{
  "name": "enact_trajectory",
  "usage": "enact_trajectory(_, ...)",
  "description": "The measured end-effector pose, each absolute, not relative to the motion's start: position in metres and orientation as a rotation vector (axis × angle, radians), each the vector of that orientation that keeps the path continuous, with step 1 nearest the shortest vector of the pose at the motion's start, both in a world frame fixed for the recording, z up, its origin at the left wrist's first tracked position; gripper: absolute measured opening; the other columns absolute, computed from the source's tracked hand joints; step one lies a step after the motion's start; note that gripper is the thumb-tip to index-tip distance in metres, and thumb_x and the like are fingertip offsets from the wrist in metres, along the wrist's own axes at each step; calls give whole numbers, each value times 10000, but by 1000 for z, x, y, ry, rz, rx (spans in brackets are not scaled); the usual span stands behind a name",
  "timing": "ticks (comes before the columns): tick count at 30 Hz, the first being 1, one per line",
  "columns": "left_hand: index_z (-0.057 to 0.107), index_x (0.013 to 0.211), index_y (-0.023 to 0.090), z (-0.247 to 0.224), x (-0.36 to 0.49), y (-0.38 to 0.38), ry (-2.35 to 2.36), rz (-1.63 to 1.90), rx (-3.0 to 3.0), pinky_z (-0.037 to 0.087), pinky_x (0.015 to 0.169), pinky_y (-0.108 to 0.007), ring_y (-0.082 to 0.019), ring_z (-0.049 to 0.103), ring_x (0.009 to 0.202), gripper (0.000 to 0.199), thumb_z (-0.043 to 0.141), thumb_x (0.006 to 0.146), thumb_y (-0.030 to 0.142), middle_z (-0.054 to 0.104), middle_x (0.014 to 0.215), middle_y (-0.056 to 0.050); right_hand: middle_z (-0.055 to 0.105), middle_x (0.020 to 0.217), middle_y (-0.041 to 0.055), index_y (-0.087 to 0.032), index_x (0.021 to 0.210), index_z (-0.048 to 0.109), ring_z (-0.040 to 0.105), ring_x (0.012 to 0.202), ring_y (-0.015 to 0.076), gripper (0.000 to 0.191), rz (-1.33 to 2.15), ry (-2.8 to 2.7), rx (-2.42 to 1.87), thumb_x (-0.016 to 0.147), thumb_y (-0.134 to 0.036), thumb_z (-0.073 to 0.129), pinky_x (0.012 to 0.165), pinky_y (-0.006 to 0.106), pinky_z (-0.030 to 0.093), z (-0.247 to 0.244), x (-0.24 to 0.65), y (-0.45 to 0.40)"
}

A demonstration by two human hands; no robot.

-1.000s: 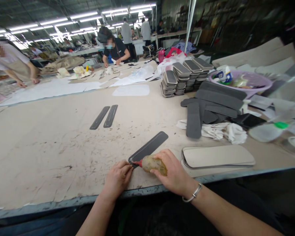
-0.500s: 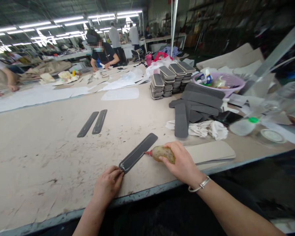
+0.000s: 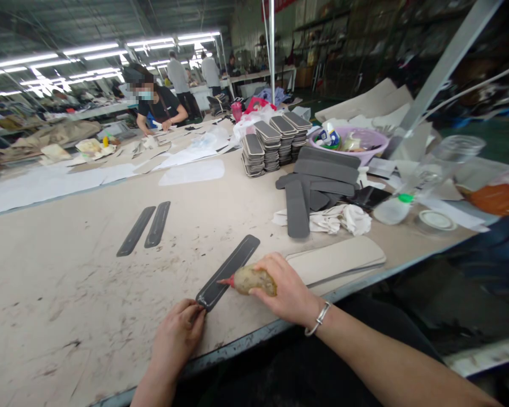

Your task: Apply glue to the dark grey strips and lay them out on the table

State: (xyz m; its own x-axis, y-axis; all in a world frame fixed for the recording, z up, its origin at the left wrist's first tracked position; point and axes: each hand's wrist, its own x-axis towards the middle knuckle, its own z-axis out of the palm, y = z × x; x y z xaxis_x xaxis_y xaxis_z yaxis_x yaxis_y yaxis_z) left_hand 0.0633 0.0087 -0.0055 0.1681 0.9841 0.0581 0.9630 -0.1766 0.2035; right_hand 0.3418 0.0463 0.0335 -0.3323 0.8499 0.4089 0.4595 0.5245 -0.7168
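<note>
Left hand point(image 3: 178, 333): near the tabletop's point(image 3: 89, 294) near edge, we have thumb and fingertips together on the near corner of the dark grey strip point(image 3: 228, 268), apparently steadying it.
Right hand point(image 3: 286, 288): our fingers are clamped around a murky yellowish squeeze bottle point(image 3: 254, 281), tipped over with its red nozzle point(image 3: 226, 281) pointing left.
Strip in hand: it lies flat by the near edge, slanting with its far end to the right; we see a thin pale line along its left side and near end.
Just changed: half a second ago we had the nozzle out by the strip's right side; now it is over the strip's face, closer to the near end. Whether it touches, we cannot tell.
What that means: we judge the outline well along, with the bottle now working inside it.
Lined pair: two dark strips point(image 3: 157, 225) lie side by side, farther from the near edge, left of ours, also bearing pale lines.
Toward the right edge: beige panels point(image 3: 343, 260) are piled along the near edge, with loose dark grey pieces point(image 3: 298, 209) beyond.
</note>
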Motion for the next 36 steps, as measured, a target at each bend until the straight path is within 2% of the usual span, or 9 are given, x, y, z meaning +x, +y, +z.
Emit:
enact_trajectory(4, 674, 809, 208, -6, 64, 8, 1940, 238, 2289, 488, 743, -280, -156, 622, 795, 252, 452, 862, 313, 645, 925, -31, 504, 989, 44, -216, 1048, 495, 475, 971, 201, 362, 620, -2031, -1091, 743, -175, 687, 863, 347, 436, 31, 338, 45)
enact_trajectory(10, 663, 830, 204, -8, 64, 8, 1948, 221, 2305, 479, 762, -286, -159, 613, 824, 241, 446, 867, 301, 639, 946, -34, 501, 999, 72, -212, 1042, 511, 488, 971, 233, 317, 345, -1883, -1325, 763, -188, 660, 882, 390, 437, 23, 364, 73)
enact_trajectory(16, 652, 821, 205, -9, 65, 8, 1944, 244, 2351, 479, 759, -292, -165, 614, 824, 235, 441, 863, 300, 635, 924, -38, 519, 991, 72, -206, 1052, 491, 503, 962, 244, 331, 189, -1724, -1356, 765, -218, 654, 857, 401, 446, 21, 382, 91)
enact_trajectory(25, 638, 829, 216, -13, 62, 9, 1943, 285, 2339, 481, 760, -295, -160, 615, 825, 216, 445, 859, 307, 633, 927, -30, 521, 984, 56, -219, 1030, 506, 502, 973, 229, 323, 242, -1721, -1371, 753, -225, 673, 864, 373, 451, 14, 372, 106)
enact_trajectory(36, 635, 810, 226, -11, 63, 9, 1928, 294, 2352, 492, 735, -287, -165, 624, 807, 229, 437, 858, 330, 640, 908, -32, 512, 980, 70, -218, 1039, 510, 505, 962, 245, 311, 272, -1729, -1428, 761, -223, 650, 844, 397, 453, 27, 383, 89)
